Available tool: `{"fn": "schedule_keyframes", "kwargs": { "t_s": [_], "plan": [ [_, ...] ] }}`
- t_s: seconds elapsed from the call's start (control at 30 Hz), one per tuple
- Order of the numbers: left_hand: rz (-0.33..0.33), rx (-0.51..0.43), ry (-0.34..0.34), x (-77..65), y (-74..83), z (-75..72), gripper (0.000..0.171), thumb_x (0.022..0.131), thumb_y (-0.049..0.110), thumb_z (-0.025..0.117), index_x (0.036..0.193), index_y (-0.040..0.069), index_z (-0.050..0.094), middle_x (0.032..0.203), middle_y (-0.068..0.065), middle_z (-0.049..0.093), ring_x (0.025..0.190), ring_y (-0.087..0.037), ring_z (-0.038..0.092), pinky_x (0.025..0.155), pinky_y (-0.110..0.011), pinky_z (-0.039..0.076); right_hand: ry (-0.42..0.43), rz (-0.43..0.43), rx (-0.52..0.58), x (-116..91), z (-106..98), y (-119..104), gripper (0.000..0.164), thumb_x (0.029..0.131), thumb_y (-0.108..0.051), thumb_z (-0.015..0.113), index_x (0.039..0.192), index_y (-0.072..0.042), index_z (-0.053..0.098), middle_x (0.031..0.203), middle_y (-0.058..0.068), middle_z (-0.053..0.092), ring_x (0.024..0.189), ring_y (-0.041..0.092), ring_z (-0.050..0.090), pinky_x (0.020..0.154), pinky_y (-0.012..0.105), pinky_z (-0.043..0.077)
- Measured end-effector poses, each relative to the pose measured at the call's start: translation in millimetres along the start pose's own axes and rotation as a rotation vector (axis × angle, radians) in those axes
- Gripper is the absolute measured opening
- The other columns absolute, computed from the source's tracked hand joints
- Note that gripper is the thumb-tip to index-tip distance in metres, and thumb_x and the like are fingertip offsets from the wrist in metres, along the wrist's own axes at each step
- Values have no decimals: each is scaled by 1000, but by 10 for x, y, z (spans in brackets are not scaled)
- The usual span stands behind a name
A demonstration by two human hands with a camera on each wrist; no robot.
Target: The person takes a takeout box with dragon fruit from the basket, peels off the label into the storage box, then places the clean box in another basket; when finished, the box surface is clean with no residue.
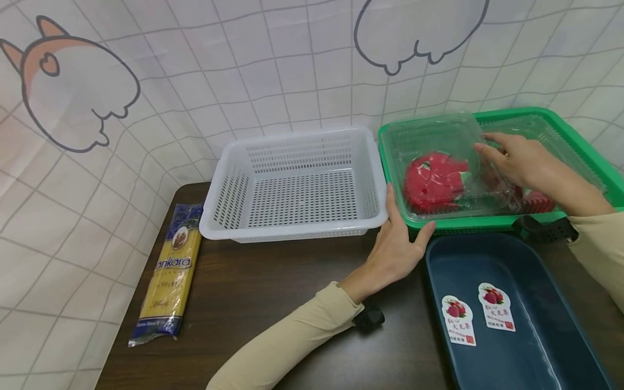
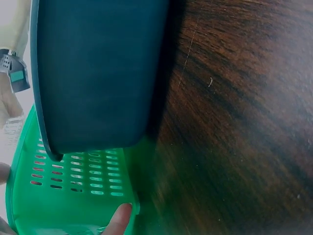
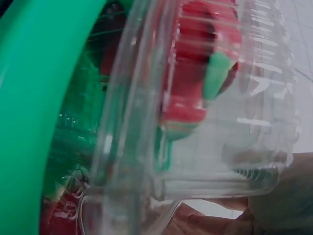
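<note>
My right hand (image 1: 528,162) grips the right edge of a clear plastic box (image 1: 448,132) with thumb and fingers, over the green basket (image 1: 536,112). Through its clear wall show red fruit pieces (image 3: 190,63) with green tips, like dragon fruit. A second clear box (image 1: 531,130) sits in the basket's right part, partly behind the hand. My left hand (image 1: 392,252) is at the basket's near left corner, its fingers spread and fairly straight against it. In the left wrist view one fingertip (image 2: 121,213) touches the basket's lower edge.
A white perforated basket (image 1: 292,230) stands just left of the green one. In front of the green basket lies a dark blue tray (image 1: 517,281) bearing two fruit stickers (image 1: 496,306). A yellow pasta packet (image 1: 170,271) lies at the table's left edge. Behind hangs a checked cloth (image 1: 273,70).
</note>
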State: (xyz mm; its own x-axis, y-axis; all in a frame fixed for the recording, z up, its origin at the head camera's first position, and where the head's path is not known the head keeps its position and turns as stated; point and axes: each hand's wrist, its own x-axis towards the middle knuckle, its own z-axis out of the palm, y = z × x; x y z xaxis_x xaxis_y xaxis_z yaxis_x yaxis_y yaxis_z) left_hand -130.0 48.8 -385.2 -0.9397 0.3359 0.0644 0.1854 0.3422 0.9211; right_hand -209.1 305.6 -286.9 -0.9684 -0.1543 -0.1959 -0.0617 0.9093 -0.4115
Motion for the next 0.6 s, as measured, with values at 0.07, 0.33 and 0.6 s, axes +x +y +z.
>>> {"fn": "schedule_keyframes", "kwargs": {
  "t_s": [0.07, 0.33, 0.6],
  "plan": [
    [0, -3, -6, 9, 6, 5, 101, 105, 37, 62, 166, 18, -17, 172, -9, 24, 148, -22, 42, 118, -40, 41, 6, 9, 5, -8, -4, 14, 77, 113, -49, 19, 162, 10, 8, 141, 52, 35, 120, 67, 44, 94, 77, 39],
    [-23, 2, -45, 20, 27, 24, 97, 107, 40, 58, 166, 18, -16, 175, -3, 8, 157, -17, 24, 125, -41, 29, 12, 8, 54, -93, -45, 82, 75, 113, -47, 23, 163, 8, 12, 141, 52, 37, 119, 65, 47, 86, 72, 45],
    [-148, 152, -255, -319, 241, -246, 93, 106, 57, 49, 168, 24, -13, 175, 2, 2, 157, -27, 25, 124, -52, 29, 119, -50, 89, -279, 4, -94, 72, 113, -36, 41, 163, 8, 13, 146, 47, 37, 124, 63, 46, 93, 76, 42]
  ]
}}
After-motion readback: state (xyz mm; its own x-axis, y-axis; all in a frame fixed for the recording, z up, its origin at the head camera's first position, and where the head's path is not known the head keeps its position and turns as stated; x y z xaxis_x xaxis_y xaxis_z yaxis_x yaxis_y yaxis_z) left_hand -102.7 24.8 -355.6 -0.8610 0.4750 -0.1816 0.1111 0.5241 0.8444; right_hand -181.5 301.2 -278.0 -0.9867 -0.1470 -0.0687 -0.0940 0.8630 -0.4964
